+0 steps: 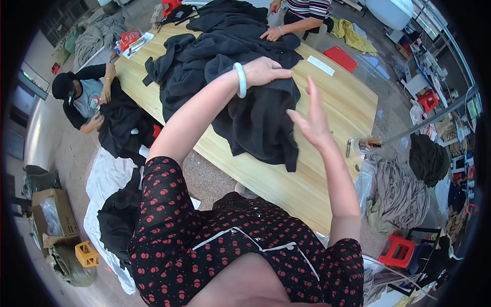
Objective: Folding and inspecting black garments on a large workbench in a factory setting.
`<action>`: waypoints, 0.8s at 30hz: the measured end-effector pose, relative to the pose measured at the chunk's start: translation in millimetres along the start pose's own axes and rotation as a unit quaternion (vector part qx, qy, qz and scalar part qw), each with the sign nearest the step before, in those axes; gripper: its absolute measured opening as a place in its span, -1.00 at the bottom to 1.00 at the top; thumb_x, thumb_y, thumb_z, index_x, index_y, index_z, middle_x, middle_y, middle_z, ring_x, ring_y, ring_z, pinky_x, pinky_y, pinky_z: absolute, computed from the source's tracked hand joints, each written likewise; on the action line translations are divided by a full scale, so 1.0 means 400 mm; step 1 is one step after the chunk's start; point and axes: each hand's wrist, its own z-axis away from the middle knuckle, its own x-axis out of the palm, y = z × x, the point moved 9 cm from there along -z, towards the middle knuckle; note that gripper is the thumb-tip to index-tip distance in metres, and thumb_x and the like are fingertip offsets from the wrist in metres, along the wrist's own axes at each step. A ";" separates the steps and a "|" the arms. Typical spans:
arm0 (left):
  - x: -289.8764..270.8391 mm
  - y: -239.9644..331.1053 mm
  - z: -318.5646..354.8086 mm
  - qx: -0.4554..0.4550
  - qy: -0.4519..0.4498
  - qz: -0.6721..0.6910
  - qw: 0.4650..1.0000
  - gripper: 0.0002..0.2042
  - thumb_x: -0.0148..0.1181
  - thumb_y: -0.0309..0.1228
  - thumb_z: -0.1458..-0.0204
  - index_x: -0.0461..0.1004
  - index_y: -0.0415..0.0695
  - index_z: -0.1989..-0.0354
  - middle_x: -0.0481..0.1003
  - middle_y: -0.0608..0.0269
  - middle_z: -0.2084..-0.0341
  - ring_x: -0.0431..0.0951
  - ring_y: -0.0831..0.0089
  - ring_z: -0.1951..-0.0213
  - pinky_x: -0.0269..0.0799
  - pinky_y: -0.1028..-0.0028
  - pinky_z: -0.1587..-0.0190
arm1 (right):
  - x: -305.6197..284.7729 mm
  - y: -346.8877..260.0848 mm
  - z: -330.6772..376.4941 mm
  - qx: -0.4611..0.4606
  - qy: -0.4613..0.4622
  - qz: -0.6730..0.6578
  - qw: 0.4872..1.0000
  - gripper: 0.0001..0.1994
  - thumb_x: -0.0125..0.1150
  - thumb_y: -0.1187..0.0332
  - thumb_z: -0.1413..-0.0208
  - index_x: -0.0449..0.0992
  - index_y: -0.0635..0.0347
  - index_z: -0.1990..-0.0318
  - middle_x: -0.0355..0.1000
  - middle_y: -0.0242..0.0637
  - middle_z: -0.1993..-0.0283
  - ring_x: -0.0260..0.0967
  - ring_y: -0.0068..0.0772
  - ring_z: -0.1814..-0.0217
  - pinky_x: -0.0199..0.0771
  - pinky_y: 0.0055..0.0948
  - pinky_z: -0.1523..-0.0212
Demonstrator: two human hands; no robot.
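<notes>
A heap of black cloth garments (204, 56) covers the middle and far side of the wooden table, and one black garment (261, 125) is spread toward me at its near end. My left hand (262, 71), with a pale bangle on the wrist, reaches over this cloth, fingers stretched out and apparently holding nothing. Just beyond the garment's right edge is my right hand (313, 120), open, its thumb pointing left and its fingers upward. The garment's far folds are partly covered by my left hand and forearm.
A capped person (84, 100) at left handles dark cloth; another person (302, 20) stands at the far side, one hand on the heap. The wooden table (337, 112) holds a white label strip (321, 65) and a tool cup (355, 147). Red stools (398, 250) stand around.
</notes>
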 end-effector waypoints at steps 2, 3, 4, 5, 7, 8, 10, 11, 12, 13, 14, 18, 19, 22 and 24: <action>0.050 0.017 -0.023 0.042 -0.035 -0.090 0.994 -0.62 0.07 -0.13 0.07 0.45 -0.30 0.45 0.45 0.25 0.57 0.37 0.60 0.49 0.30 0.58 0.39 | 0.048 0.012 -0.040 0.006 0.028 -0.063 0.998 -0.29 0.14 0.47 0.20 -0.07 0.16 -0.16 0.11 -0.01 -0.07 0.09 -0.11 -0.11 0.11 -0.36 -0.06; 0.059 0.007 -0.029 0.039 -0.039 -0.088 0.995 -0.62 0.07 -0.13 0.07 0.45 -0.30 0.45 0.45 0.25 0.57 0.37 0.60 0.49 0.30 0.58 0.39 | 0.065 0.046 -0.057 0.033 0.040 -0.099 0.994 -0.31 0.14 0.48 0.19 -0.04 0.14 -0.16 0.22 -0.07 0.00 0.22 -0.22 -0.02 0.20 -0.41 0.01; 0.028 0.012 -0.029 0.066 0.035 -0.116 0.990 -0.63 0.08 -0.14 0.08 0.44 -0.30 0.47 0.44 0.22 0.59 0.38 0.57 0.50 0.30 0.56 0.40 | 0.072 0.083 -0.071 0.064 0.039 -0.127 0.989 -0.42 0.10 0.49 0.16 0.07 0.17 -0.10 0.28 -0.11 0.08 0.26 -0.31 0.05 0.23 -0.46 0.06; 0.000 0.015 -0.021 0.092 0.108 -0.144 0.979 -0.64 0.10 -0.15 0.09 0.43 -0.30 0.49 0.44 0.18 0.60 0.39 0.55 0.52 0.31 0.55 0.42 | 0.073 0.124 -0.077 0.097 0.038 -0.155 0.983 -0.53 0.06 0.51 0.12 0.19 0.20 -0.04 0.35 -0.16 0.17 0.31 -0.40 0.11 0.25 -0.51 0.10; -0.081 0.007 0.060 0.200 0.334 -0.139 0.911 -0.80 0.19 -0.36 0.16 0.39 -0.25 0.48 0.41 0.17 0.63 0.41 0.49 0.55 0.32 0.56 0.47 | 0.053 0.151 -0.079 0.078 0.066 -0.136 0.985 -0.71 0.01 0.52 0.08 0.34 0.24 0.12 0.39 -0.26 0.25 0.30 -0.57 0.19 0.26 -0.59 0.15; -0.105 -0.001 0.131 0.283 0.435 -0.160 0.839 -0.83 0.19 -0.43 0.17 0.36 -0.24 0.47 0.38 0.18 0.61 0.40 0.50 0.56 0.31 0.58 0.48 | 0.042 0.152 -0.077 0.109 0.055 -0.144 0.982 -0.73 0.01 0.52 0.07 0.35 0.25 0.14 0.40 -0.29 0.27 0.30 -0.59 0.21 0.27 -0.60 0.17; -0.075 -0.095 0.163 0.236 0.440 -0.111 0.859 -0.82 0.21 -0.43 0.20 0.34 -0.21 0.50 0.33 0.19 0.58 0.33 0.38 0.58 0.28 0.51 0.50 | -0.007 0.136 -0.079 0.150 0.068 -0.127 0.978 -0.77 0.01 0.51 0.05 0.38 0.27 0.18 0.41 -0.38 0.29 0.30 -0.65 0.26 0.29 -0.64 0.21; -0.030 -0.115 0.167 0.225 0.410 -0.136 0.873 -0.82 0.20 -0.49 0.19 0.35 -0.22 0.40 0.30 0.24 0.55 0.30 0.51 0.58 0.29 0.59 0.48 | 0.008 0.155 -0.080 0.139 0.095 -0.237 0.957 -0.81 0.01 0.51 0.05 0.41 0.27 0.23 0.41 -0.39 0.30 0.30 -0.64 0.26 0.30 -0.63 0.22; 0.003 -0.161 0.167 0.204 0.394 -0.143 0.885 -0.75 0.21 -0.48 0.20 0.34 -0.22 0.33 0.31 0.23 0.48 0.32 0.51 0.52 0.29 0.59 0.46 | 0.018 0.126 -0.096 0.096 0.110 -0.221 0.964 -0.82 0.03 0.51 0.08 0.42 0.25 0.26 0.41 -0.32 0.31 0.32 -0.57 0.25 0.31 -0.60 0.22; 0.023 -0.192 0.159 0.163 0.391 -0.122 0.898 -0.63 0.26 -0.42 0.25 0.31 -0.23 0.24 0.33 0.07 0.35 0.38 0.26 0.37 0.34 0.45 0.32 | 0.015 0.075 -0.105 0.079 0.099 -0.140 0.982 -0.80 0.07 0.50 0.14 0.43 0.22 0.28 0.41 -0.26 0.32 0.35 -0.49 0.25 0.32 -0.55 0.21; 0.039 -0.174 0.155 0.180 0.406 -0.147 0.884 -0.56 0.25 -0.44 0.25 0.25 -0.25 0.16 0.28 -0.01 0.24 0.33 0.17 0.22 0.29 0.40 0.18 | 0.017 0.036 -0.106 0.029 0.098 -0.184 0.978 -0.78 0.08 0.49 0.22 0.43 0.21 0.30 0.41 -0.19 0.36 0.38 -0.39 0.28 0.34 -0.50 0.24; -0.046 -0.277 0.033 0.292 0.391 0.084 0.869 -0.61 0.04 -0.49 0.11 0.17 -0.23 0.05 0.27 0.09 0.17 0.31 0.30 0.16 0.22 0.40 0.07 | -0.052 -0.106 -0.079 -0.054 0.120 -0.208 0.969 -0.82 0.07 0.44 0.34 0.41 0.28 0.47 0.36 0.00 0.51 0.33 0.03 0.41 0.34 -0.24 0.39; -0.051 -0.315 -0.015 0.331 0.329 0.269 0.843 -0.66 -0.06 -0.49 0.04 0.18 -0.21 0.04 0.28 0.13 0.17 0.33 0.33 0.18 0.24 0.42 0.07 | -0.081 -0.118 -0.068 -0.065 0.140 -0.201 0.967 -0.83 0.05 0.45 0.36 0.40 0.28 0.48 0.36 0.00 0.54 0.32 0.06 0.44 0.32 -0.22 0.42; -0.007 -0.111 -0.043 0.278 0.326 -0.082 0.900 -0.69 -0.06 -0.49 0.07 0.26 -0.26 0.09 0.35 0.03 0.24 0.38 0.24 0.21 0.28 0.42 0.12 | -0.189 -0.077 -0.009 -0.060 0.146 -0.139 0.978 -0.80 -0.03 0.53 0.35 0.35 0.32 0.43 0.33 0.02 0.57 0.29 0.07 0.45 0.26 -0.19 0.44; 0.017 -0.094 -0.086 0.227 0.194 -0.261 0.918 -0.70 -0.09 -0.51 0.08 0.30 -0.33 0.13 0.39 -0.08 0.26 0.40 0.13 0.21 0.29 0.38 0.13 | -0.236 -0.039 0.036 -0.026 0.160 -0.101 0.982 -0.79 -0.03 0.53 0.36 0.35 0.32 0.43 0.33 0.02 0.57 0.29 0.07 0.44 0.26 -0.18 0.43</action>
